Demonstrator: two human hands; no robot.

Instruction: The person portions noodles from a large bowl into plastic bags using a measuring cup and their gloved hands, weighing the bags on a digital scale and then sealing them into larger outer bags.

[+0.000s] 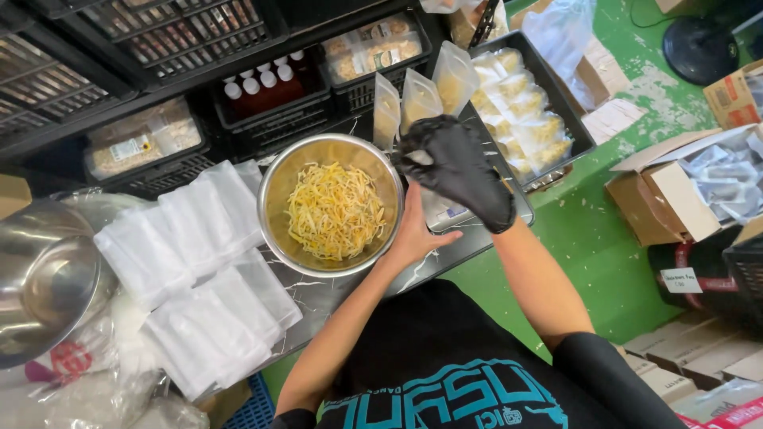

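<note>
A steel bowl (pixel 274 199) of yellow shredded food (pixel 334 210) sits on the dark counter. My bare left hand (pixel 413 234) reaches past the bowl's right rim and grips a clear pouch (pixel 435 208) standing on a small scale (pixel 477 213). My right hand (pixel 457 171), in a black glove, hovers over the pouch's mouth with its fingers bunched together and pointing down. Anything pinched in them is hidden. Three filled clear pouches (pixel 420 99) stand upright just behind the bowl and the scale.
Stacks of empty white pouches (pixel 199 270) lie left of the bowl, beside a big steel bowl (pixel 40 278). A black tray of filled pouches (pixel 520 111) is at the right. Black crates with bottles (pixel 266 83) and packs line the back. Cardboard boxes (pixel 675 195) stand on the green floor.
</note>
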